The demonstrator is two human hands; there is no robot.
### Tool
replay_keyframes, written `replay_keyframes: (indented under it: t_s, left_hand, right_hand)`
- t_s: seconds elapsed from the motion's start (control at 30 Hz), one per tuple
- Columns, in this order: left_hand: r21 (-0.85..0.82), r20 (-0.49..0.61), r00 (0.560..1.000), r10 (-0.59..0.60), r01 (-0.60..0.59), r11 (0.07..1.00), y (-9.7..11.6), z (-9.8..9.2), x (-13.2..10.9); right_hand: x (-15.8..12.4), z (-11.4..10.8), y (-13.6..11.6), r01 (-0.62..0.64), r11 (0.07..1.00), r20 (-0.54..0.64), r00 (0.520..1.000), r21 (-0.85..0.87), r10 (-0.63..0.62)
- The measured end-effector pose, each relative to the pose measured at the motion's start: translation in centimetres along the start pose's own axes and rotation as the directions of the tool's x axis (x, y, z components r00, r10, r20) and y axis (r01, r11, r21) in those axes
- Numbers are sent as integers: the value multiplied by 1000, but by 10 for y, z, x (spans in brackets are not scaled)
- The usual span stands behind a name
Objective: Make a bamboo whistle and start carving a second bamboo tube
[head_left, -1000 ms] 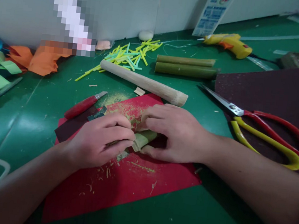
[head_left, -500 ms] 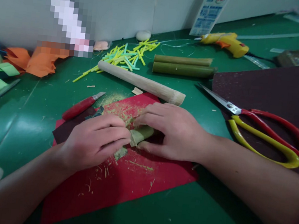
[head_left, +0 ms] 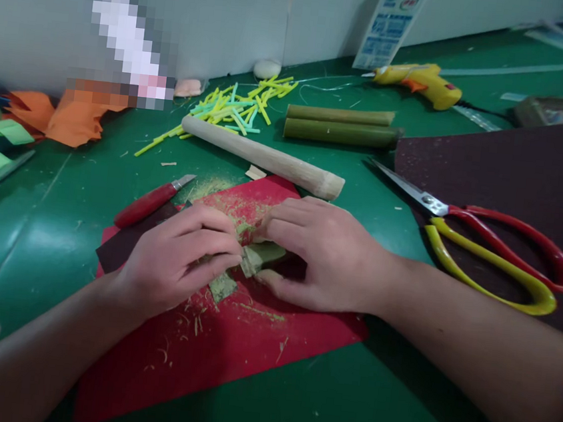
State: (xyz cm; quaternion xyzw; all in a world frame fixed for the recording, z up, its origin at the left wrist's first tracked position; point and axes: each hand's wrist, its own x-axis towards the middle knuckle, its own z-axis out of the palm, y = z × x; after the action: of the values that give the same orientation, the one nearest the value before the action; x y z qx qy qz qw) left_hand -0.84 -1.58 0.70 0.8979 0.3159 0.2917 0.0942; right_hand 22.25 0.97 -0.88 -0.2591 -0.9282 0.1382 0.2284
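More of the dusty grey-green scrap (head_left: 223, 288) now shows on the red sheet (head_left: 268, 340) beside the left hand (head_left: 184, 254), while the pale green piece (head_left: 264, 256) stays low over the sheet's middle, between the hands. The right hand (head_left: 327, 256) holds it between thumb and curled fingers; the left fingers bunch narrowly at its near end, their grip too hidden to tell, so the handwork appears to continue on the same piece.
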Motion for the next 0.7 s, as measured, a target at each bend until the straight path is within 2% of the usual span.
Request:
replay_keyframes:
  t_s: [0.13, 0.47, 0.7]
  left_hand:
    - [12, 43, 999, 15, -16, 1000, 1, -1, -2]
    - [-11, 63, 993, 100, -99, 995, 0, -4, -2]
    - [66, 116, 991, 73, -81, 995, -6, -2, -3]
  right_hand:
    - [0, 0, 1, -3, 1000, 13, 1000, 9, 3]
    - [0, -1, 0, -9, 999, 38, 999, 39, 7]
    - [1, -2, 1, -11, 999, 35, 999, 40, 9]
